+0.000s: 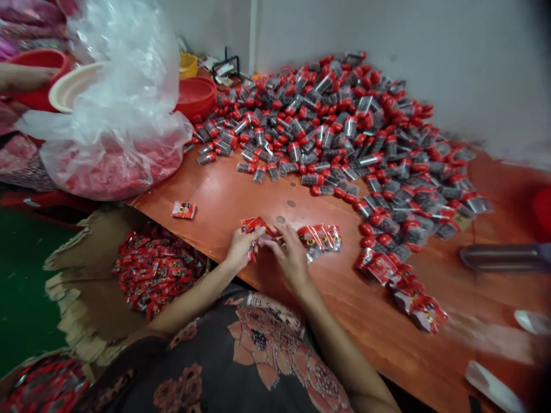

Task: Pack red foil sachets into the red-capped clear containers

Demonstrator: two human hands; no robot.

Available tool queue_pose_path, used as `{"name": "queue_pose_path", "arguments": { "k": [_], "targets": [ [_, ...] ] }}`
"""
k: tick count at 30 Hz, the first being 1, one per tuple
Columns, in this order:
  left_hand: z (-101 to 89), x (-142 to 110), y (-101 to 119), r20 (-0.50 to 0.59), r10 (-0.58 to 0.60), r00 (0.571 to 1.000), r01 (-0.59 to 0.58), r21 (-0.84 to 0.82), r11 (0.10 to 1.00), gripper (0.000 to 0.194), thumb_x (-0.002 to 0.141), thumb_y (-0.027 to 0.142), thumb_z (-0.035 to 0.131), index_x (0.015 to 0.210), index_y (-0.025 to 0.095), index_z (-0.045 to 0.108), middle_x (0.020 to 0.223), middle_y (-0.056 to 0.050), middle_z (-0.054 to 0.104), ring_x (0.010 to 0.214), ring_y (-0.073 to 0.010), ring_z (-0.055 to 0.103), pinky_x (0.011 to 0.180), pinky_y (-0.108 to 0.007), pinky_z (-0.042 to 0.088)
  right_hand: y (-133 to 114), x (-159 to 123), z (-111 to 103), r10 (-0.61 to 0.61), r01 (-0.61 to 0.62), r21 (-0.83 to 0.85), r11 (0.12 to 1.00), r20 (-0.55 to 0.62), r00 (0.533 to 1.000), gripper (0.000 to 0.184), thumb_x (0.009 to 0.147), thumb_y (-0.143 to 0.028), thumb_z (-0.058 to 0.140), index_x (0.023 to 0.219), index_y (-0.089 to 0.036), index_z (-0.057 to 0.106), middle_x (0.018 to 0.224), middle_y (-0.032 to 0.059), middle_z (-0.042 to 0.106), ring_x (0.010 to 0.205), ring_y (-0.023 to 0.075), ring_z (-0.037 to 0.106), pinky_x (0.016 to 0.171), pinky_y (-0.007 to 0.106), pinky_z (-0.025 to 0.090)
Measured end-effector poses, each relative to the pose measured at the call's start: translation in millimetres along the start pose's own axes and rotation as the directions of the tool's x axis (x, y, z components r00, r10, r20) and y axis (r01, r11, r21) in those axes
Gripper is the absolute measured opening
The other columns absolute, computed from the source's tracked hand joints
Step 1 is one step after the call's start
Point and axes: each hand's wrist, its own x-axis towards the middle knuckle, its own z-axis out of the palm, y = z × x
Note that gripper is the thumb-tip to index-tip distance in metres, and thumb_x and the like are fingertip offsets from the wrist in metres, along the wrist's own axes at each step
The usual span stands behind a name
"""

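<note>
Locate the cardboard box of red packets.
Head view: the cardboard box sits lower left, beneath the orange table edge, left of the person's left hand.

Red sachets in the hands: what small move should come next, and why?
Probably lower the red sachets from the left hand and right hand into the torn cardboard box, since it sits just to the left and already holds similar sachets.

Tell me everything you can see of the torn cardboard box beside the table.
The brown corrugated cardboard box stands open beside the edge of the table, lower than the tabletop. Its flaps are ragged and torn, with layered edges showing. It holds a loose heap of small red shiny packets. The person's left arm passes over its right side; whether they touch is hard to tell.
</note>
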Motion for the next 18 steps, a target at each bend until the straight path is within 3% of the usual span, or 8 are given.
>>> {"name": "queue_pose_path", "arguments": {
  "k": [5,9,11,14,15,18],
  "targets": [
    [-11.8,15,18,-0.058,0.105,0.993,-0.108,-0.054,0.993,0.038,0.054,0.039,0.090,0.068,0.013,0.066,0.054,0.001,0.062,0.040,-0.0065,0.049,0.037,-0.018,0.031,-5,47,24,-0.054,0.053,0.016,0.998,0.147,0.988,0.041,0.089,-0.022,0.052,0.129,-0.029,0.059,0.095,0.0038,0.072,0.089,0.0231,0.068,0.083,0.040,0.054],
    [-29.4,34,33,-0.163,0.158,0.974,-0.178,-0.117,0.977,0.038,0.054,0.038,0.090,0.066,0.013,0.064,0.053,0.003,0.060,0.038,-0.0044,0.045,0.036,-0.017,0.029,-9,100,36,-0.076,0.095,-0.034,0.995,0.365,0.928,0.037,0.092,-0.030,0.051,0.127,-0.029,0.061,0.089,0.0020,0.073,0.082,0.0210,0.069,0.077,0.035,0.055],
    [-36.2,40,40,-0.215,0.143,0.966,-0.181,-0.169,0.969,0.039,0.055,0.039,0.089,0.064,0.014,0.061,0.049,0.005,0.056,0.037,-0.0039,0.042,0.035,-0.017,0.026,-7,135,44,-0.033,0.081,-0.152,0.985,0.296,0.954,0.034,0.095,-0.033,0.044,0.119,-0.024,0.066,0.083,0.0040,0.071,0.078,0.0215,0.067,0.075,0.035,0.055],
    [-42.5,45,48,-0.219,0.095,0.971,-0.147,-0.236,0.960,0.038,0.055,0.038,0.089,0.066,0.015,0.060,0.050,0.006,0.055,0.036,-0.0037,0.041,0.033,-0.017,0.025,3,185,57,-0.006,0.045,-0.253,0.966,0.152,0.988,0.041,0.095,-0.027,0.041,0.130,-0.016,0.059,0.117,0.0170,0.063,0.102,0.0285,0.061,0.090,0.044,0.049],
    [-44.0,46,50,-0.223,0.092,0.971,-0.150,-0.261,0.954,0.038,0.054,0.035,0.089,0.067,0.014,0.060,0.052,0.006,0.056,0.037,-0.0034,0.042,0.034,-0.016,0.026,7,197,62,0.022,0.010,-0.357,0.934,0.086,0.996,0.043,0.094,-0.028,0.043,0.133,-0.014,0.056,0.122,0.0200,0.059,0.102,0.0297,0.060,0.090,0.045,0.048],
    [-48.0,45,54,-0.248,0.084,0.965,-0.163,-0.319,0.934,0.038,0.049,0.027,0.091,0.068,0.013,0.061,0.058,0.004,0.060,0.042,-0.0035,0.048,0.035,-0.015,0.029,17,213,75,0.039,0.013,-0.535,0.845,0.087,0.995,0.043,0.091,-0.028,0.049,0.128,-0.009,0.057,0.123,0.0236,0.055,0.104,0.0320,0.055,0.091,0.046,0.044]
  ]
}}
